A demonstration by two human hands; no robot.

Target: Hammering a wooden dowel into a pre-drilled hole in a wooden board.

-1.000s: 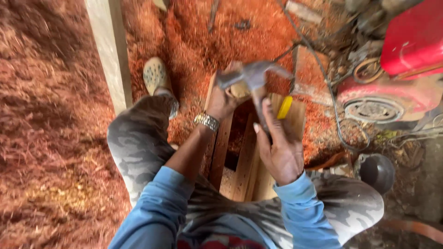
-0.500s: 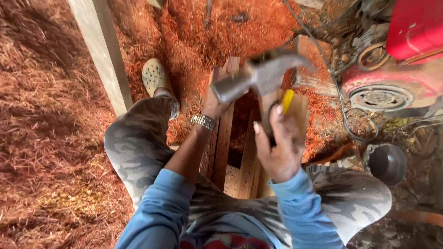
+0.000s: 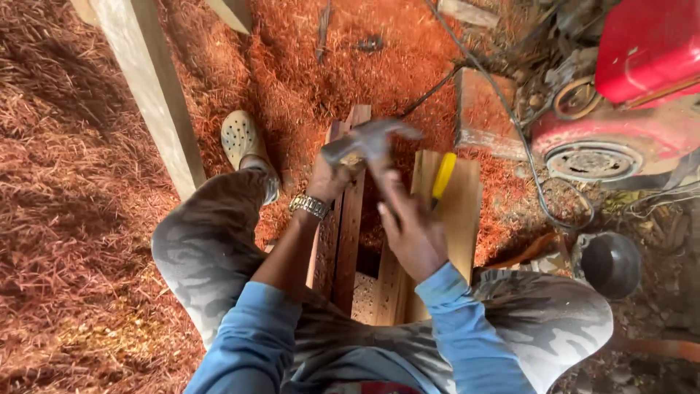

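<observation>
Head view: right hand [image 3: 412, 233] was wrapped tight round a hammer [image 3: 372, 142], head blurred at frame centre. Left hand [image 3: 328, 175] pinched shut, steadying something unseen on the wooden slats [image 3: 346, 219] beneath it.

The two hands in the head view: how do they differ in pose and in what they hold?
The right hand grips a hammer by its handle, the head raised and motion-blurred; the left hand holds no tool and rests on the narrow reddish plank. The left wrist carries a metal watch; the right wrist shows none. Both arms wear blue sleeves and reach over the planks.
</observation>
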